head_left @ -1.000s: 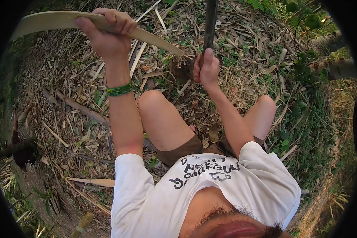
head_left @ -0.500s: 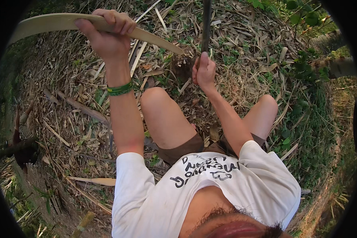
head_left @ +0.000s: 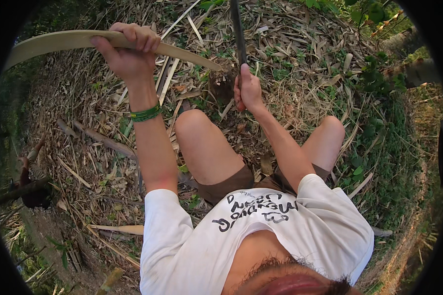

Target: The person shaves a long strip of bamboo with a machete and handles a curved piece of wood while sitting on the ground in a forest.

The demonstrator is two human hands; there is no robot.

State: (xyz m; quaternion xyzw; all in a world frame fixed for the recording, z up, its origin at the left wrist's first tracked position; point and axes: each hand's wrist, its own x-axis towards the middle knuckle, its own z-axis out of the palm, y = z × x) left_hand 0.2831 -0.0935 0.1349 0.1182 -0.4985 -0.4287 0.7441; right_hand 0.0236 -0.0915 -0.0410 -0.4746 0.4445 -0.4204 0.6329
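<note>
My left hand (head_left: 133,51), raised at the upper left, is closed around a long, pale, curved bamboo strip (head_left: 56,40). The strip's far end runs off toward the left rim, and its narrow tip lies at the top of a short brown stump (head_left: 223,84). Just right of the stump, my right hand (head_left: 248,90) grips a machete (head_left: 238,34) by its handle, a bit of red showing under the fingers. Its dark blade points up and away, slightly tilted left, seen nearly edge-on and apart from the strip.
Dry leaves and shavings (head_left: 300,93) cover the ground around my bent knees. Several pale strips (head_left: 170,78) lie beyond my left knee, and a branch (head_left: 103,139) lies to the left. Green plants (head_left: 379,78) and a trunk (head_left: 418,73) stand at right. A blurred person (head_left: 32,184) seems to be at far left.
The machete has tilted to the left, and my right hand has shifted slightly left and down. My left hand and the bamboo strip sit a little lower and farther left in the picture.
</note>
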